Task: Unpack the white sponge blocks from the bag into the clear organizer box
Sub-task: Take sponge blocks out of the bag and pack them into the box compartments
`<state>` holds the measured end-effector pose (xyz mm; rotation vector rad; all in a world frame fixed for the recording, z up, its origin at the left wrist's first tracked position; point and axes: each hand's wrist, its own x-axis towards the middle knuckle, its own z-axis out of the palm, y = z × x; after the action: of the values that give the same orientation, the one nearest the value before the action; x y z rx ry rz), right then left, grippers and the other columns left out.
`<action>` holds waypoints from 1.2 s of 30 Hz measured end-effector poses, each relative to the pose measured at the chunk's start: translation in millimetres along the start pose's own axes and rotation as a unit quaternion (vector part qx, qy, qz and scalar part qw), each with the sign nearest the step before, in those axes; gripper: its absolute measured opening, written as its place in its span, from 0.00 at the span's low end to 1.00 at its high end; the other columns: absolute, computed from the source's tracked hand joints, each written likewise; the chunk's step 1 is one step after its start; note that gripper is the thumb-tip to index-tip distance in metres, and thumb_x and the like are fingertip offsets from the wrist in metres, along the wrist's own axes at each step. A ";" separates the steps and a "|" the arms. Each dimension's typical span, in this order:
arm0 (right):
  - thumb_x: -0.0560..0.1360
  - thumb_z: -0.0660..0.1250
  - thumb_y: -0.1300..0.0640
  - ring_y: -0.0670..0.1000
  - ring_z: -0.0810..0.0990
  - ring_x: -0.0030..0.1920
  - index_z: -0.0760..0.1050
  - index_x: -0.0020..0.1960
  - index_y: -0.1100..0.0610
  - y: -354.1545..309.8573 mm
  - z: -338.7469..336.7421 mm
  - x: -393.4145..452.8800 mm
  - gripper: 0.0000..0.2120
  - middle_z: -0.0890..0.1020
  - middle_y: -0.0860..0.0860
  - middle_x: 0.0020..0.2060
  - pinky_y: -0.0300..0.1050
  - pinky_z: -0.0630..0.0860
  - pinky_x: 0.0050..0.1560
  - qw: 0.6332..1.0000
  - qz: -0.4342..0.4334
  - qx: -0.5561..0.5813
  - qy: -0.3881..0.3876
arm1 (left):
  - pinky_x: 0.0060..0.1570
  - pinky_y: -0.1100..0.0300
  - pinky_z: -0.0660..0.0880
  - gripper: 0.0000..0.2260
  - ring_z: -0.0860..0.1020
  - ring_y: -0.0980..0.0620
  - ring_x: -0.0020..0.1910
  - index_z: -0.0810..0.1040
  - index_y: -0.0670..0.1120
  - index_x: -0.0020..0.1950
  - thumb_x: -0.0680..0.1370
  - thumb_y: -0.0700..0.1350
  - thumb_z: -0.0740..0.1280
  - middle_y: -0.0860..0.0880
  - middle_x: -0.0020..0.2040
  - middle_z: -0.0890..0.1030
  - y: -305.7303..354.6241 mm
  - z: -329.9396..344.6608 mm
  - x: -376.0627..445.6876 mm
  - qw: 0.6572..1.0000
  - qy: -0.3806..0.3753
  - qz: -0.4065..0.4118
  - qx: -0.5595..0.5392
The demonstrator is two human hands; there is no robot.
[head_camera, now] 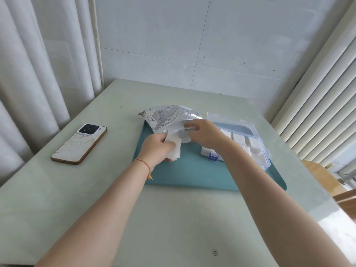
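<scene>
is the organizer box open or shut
Open: the clear organizer box shows white sponge blocks uncovered inside, its lid tilted back.

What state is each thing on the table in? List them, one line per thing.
Bag: lying on the teal mat, mouth held open.
Left hand: gripping white sponge blocks at the bag's mouth.
Right hand: pinching the bag's rim.
Clear organizer box: lid open, partly filled with white blocks.
Teal mat: flat under bag and box.
Phone: face down, left of the mat, untouched.
</scene>
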<state>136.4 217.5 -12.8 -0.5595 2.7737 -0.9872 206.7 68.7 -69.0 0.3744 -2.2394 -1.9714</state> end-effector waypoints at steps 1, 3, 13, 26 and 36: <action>0.75 0.60 0.63 0.51 0.77 0.42 0.75 0.65 0.50 -0.2 -1.7 2.1 0.20 0.74 0.44 0.38 0.35 0.70 0.35 1.000 -0.002 0.001 0.009 | 0.31 0.55 0.81 0.10 0.80 0.46 0.36 0.81 0.49 0.45 0.74 0.35 0.65 0.47 0.42 0.81 -0.1 0.3 -0.7 0.999 0.008 0.023 0.028; 0.75 0.58 0.65 0.51 0.76 0.45 0.70 0.71 0.50 -2.8 -6.2 5.4 0.26 0.74 0.44 0.45 0.32 0.69 0.33 1.000 -0.023 0.002 0.021 | 0.32 0.53 0.81 0.17 0.82 0.45 0.38 0.79 0.53 0.56 0.73 0.35 0.63 0.49 0.49 0.81 0.9 1.9 -2.3 0.997 0.005 0.043 0.061; 0.73 0.58 0.67 0.52 0.73 0.50 0.69 0.70 0.51 -28.8 -24.5 39.3 0.27 0.77 0.48 0.52 0.32 0.69 0.39 0.992 -0.055 0.029 0.112 | 0.33 0.58 0.67 0.02 0.72 0.44 0.40 0.74 0.44 0.43 0.72 0.39 0.64 0.48 0.39 0.76 25.9 -4.4 17.1 0.919 0.033 0.136 0.368; 0.76 0.63 0.61 0.54 0.78 0.57 0.71 0.68 0.50 -30.3 -0.7 79.6 0.21 0.77 0.48 0.61 0.46 0.71 0.41 0.907 -0.079 -0.413 -0.034 | 0.30 0.56 0.58 0.07 0.59 0.48 0.30 0.67 0.39 0.38 0.71 0.39 0.65 0.48 0.29 0.64 34.0 -12.3 38.9 0.942 0.031 0.187 0.276; 0.78 0.60 0.63 0.54 0.76 0.61 0.73 0.64 0.56 -26.9 13.1 85.8 0.15 0.77 0.52 0.62 0.45 0.71 0.55 0.870 -0.090 -0.484 -0.031 | 0.29 0.58 0.59 0.02 0.61 0.50 0.29 0.75 0.41 0.43 0.72 0.39 0.66 0.51 0.28 0.65 26.4 -12.2 38.6 0.948 0.034 0.163 0.273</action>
<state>68.8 157.1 -6.9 -0.9285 3.0177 0.5143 170.3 49.6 -43.7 0.1048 -2.5704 -1.1480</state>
